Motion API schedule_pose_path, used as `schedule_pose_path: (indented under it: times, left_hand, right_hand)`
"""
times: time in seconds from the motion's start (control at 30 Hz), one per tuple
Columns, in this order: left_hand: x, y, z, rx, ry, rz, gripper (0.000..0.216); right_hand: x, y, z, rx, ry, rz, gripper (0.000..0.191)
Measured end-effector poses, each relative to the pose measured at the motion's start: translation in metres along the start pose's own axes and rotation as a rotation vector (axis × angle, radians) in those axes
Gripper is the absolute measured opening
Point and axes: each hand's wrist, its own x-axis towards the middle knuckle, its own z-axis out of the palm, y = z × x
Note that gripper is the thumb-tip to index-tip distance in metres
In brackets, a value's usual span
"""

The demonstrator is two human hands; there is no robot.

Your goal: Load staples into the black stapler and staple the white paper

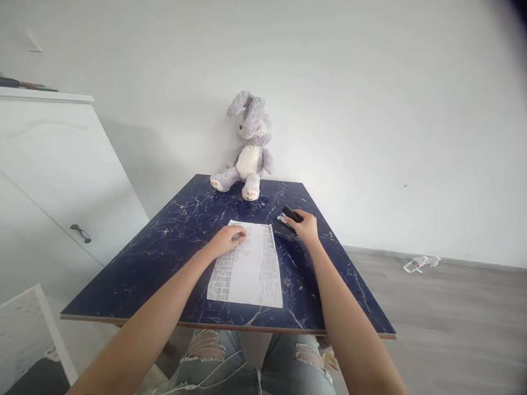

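Note:
A printed sheet of paper (253, 274) lies flat on the dark blue marble-patterned table (160, 274), with grey grid-like print down its left side and lines of text on the right. My left hand (226, 240) is over the sheet's upper left part, its fingers curled toward the thumb in a pinch; anything small between them is too unclear to name. Just right of the sheet's top corner, my right hand (306, 225) grips a black stapler (291, 214), which sits low over the tabletop. A pale label-like patch shows at the stapler's left side.
A grey plush rabbit (249, 159) sits at the table's far edge against the white wall. To the left stands a white cabinet (49, 164) with a dark handle. Clear plastic packaging (420, 264) lies on the floor at right. A white cable crosses my lap.

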Motion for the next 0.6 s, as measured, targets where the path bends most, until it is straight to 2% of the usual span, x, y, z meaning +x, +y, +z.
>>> schedule_pose_path:
  times: [0.1, 0.23, 0.33, 0.5, 0.6]
  left_hand:
    - [0.001, -0.002, 0.0, 0.056, -0.013, 0.045, 0.018]
    - [0.004, -0.004, 0.001, 0.064, -0.009, 0.058, 0.017]
    - [0.005, -0.009, 0.002, 0.078, 0.034, 0.051, 0.018]
    - [0.007, -0.021, 0.001, 0.121, 0.194, -0.057, 0.022]
    - [0.008, -0.027, 0.0, 0.123, 0.223, -0.087, 0.023]
  right_hand:
    - [0.004, 0.013, -0.005, -0.081, -0.063, -0.011, 0.033]
    - [0.0, 0.003, 0.002, -0.035, -0.138, -0.061, 0.03]
    - [-0.013, -0.02, 0.02, 0.033, -0.164, -0.127, 0.03]
    - [-0.045, -0.064, 0.067, 0.055, -0.246, -0.166, 0.021]
    - [-0.056, -0.077, 0.083, 0.065, -0.291, -0.213, 0.016]
